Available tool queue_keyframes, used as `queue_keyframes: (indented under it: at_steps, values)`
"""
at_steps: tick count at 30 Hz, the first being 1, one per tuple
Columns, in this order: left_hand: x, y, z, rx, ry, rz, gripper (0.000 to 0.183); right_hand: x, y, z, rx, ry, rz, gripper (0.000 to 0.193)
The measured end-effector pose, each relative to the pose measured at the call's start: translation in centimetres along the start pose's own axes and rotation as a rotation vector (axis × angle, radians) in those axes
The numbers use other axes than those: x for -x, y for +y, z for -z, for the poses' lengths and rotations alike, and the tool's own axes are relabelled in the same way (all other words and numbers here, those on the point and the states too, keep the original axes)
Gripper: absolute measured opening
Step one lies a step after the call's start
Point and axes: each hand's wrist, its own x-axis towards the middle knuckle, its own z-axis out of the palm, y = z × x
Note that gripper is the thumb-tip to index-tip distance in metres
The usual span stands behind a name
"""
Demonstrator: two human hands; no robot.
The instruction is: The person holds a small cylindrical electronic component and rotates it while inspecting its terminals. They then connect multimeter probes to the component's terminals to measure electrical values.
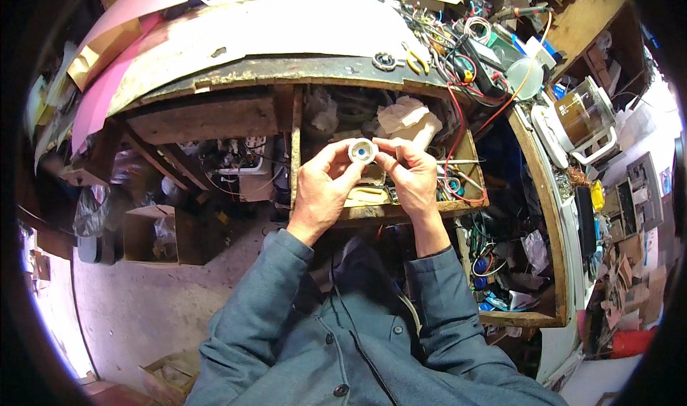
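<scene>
Between my two hands I hold up a small round white part (362,151) with a ringed face and a blue spot at its middle; its exact kind cannot be made out. The fingers and thumb of my left hand (322,191) pinch it from the left. From the right, the fingertips of my right hand (409,173) press against its edge. Both hands hover over a pulled-out wooden drawer (390,211). Inside the drawer, below the part, lies a yellow item (367,195), and behind it a crumpled cream cloth or paper (408,118).
Yellow-handled pliers (416,60) and a dark ring-shaped part (384,61) lie on the workbench (286,69). Cables and a meter-like device crowd its right end. A clear jug-like appliance (583,116) stands farther right. A cardboard box (161,235) rests on the floor at left.
</scene>
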Motion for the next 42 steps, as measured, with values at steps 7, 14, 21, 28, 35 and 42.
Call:
queue_keyframes:
  at_steps: [7, 14, 21, 28, 35, 42]
  values:
    - [0.0, 0.2, 0.2, 0.010, -0.035, -0.014, 0.036, 0.2, 0.4, -0.2, -0.074, 0.019, 0.003, 0.025]
    - [0.1, 0.1, 0.1, -0.007, -0.012, -0.019, 0.036, 0.2, -0.1, 0.0, 0.085, 0.007, 0.024, 0.024]
    - [0.3, 0.3, -0.2, -0.066, 0.017, 0.007, 0.033, 0.2, -0.9, -0.5, 0.080, -0.008, -0.010, 0.023]
    - [0.2, 0.0, 0.0, -0.073, -0.013, 0.048, 0.032, -0.3, -0.6, -0.2, 0.077, -0.048, -0.090, 0.023]
    - [0.4, 0.3, -0.1, -0.016, -0.017, 0.093, 0.032, -0.3, 0.5, -0.3, 0.000, -0.049, -0.107, 0.025]
    - [0.4, 0.5, -0.2, 0.020, -0.005, 0.097, 0.035, -0.2, 1.1, -0.2, 0.031, -0.024, -0.068, 0.023]
